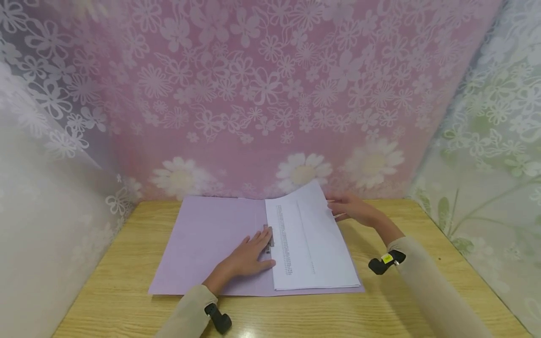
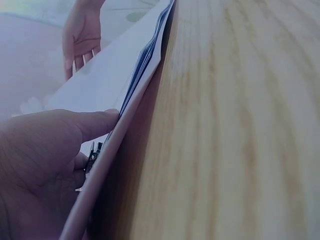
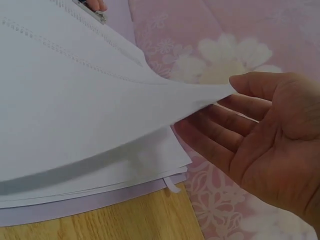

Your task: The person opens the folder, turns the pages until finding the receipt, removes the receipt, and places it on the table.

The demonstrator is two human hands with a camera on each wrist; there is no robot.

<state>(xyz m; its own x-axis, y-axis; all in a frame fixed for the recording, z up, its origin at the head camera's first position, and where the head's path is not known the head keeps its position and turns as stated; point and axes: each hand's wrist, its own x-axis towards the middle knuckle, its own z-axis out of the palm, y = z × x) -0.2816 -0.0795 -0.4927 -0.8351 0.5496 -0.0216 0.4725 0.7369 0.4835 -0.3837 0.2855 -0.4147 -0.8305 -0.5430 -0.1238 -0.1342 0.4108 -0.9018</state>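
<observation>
A lilac folder point(image 1: 211, 239) lies spread out on the table, with a stack of white printed sheets point(image 1: 321, 253) on its right half. My left hand point(image 1: 250, 256) rests on the folder near the spine, fingertips at the metal clip point(image 1: 271, 236). In the left wrist view, its thumb point(image 2: 100, 122) touches the near edge of the sheets. At the far right corner of the stack, my right hand point(image 3: 280, 135) holds a raised sheet of paper point(image 3: 115, 110). Its thumb is at the corner and its fingers reach underneath. The sheet bends upward, above the other pages.
The wood-grain table point(image 1: 127, 272) shows around the folder. Flowered pink cloth point(image 1: 253, 117) rises behind it, with pale flowered cloth point(image 1: 498, 188) on the right. A small white tab point(image 3: 171, 184) sticks out from the stack's edge. Each wrist wears a black device point(image 1: 386, 262).
</observation>
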